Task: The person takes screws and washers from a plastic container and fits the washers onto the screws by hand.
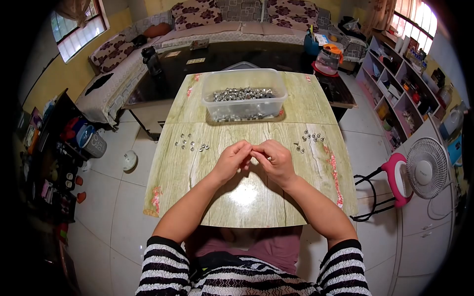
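Note:
My left hand (233, 159) and my right hand (274, 162) meet over the middle of the table, fingertips pinched together. Whatever lies between the fingertips is too small and too covered to make out. To the left of my hands, several small round silver metal pieces (191, 144) are scattered on the wood-patterned tabletop (185, 185). Over on the right lie several small metal pieces with stems (312, 137), screw-like in shape. Beyond my hands stands a clear plastic box (244, 109) holding a heap of small shiny metal parts (243, 93).
Behind the table is a dark glossy coffee table (222, 55) with a bottle (151, 61) and an orange-lidded jar (328, 59). A white fan (425, 168) and a pink-seated stool (395, 180) stand at right. A shelf (400, 81) lines the right wall.

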`<state>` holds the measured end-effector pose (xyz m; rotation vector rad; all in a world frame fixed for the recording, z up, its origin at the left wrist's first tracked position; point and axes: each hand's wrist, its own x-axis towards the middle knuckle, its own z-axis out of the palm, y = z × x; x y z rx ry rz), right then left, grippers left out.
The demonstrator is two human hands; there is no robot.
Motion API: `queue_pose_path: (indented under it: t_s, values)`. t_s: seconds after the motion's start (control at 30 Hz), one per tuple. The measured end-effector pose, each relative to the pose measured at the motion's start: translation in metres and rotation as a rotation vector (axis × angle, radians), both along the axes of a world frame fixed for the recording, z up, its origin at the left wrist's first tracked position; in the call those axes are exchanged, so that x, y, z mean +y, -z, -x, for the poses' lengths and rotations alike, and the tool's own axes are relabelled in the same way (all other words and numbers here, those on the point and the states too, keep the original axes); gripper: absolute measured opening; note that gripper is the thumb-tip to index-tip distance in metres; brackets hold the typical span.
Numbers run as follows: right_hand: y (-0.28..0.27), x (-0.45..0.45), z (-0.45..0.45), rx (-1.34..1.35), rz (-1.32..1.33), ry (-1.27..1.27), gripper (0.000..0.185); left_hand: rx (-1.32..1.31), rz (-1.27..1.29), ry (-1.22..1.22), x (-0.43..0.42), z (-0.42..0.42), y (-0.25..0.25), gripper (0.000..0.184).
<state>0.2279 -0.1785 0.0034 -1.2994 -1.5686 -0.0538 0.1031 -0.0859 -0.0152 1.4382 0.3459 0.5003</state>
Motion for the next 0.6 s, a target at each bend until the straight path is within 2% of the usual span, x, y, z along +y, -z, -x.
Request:
queue_pose_path:
  t_s: [0.13, 0.2, 0.3, 0.5, 0.6]
  values:
    - [0.002, 0.001, 0.001, 0.016, -0.008, -0.003, 0.009, 0.057, 0.121, 0.031, 0.0, 0.003, -0.005, 0.03]
    - [0.0, 0.0, 0.002, 0.018, -0.004, 0.0, 0.009, 0.071, 0.183, -0.068, -0.002, 0.002, -0.006, 0.03]
    - [0.001, 0.0, 0.0, 0.012, 0.0, 0.004, 0.009, -0.059, 0.094, -0.065, -0.008, -0.003, -0.009, 0.034]
    - [0.0, 0.0, 0.002, 0.017, -0.004, -0.006, 0.008, 0.099, 0.101, 0.045, 0.003, 0.005, -0.005, 0.027]
    - [0.002, 0.001, 0.0, 0.032, 0.005, 0.0, 0.008, -0.01, 0.176, -0.035, -0.002, 0.002, -0.005, 0.027]
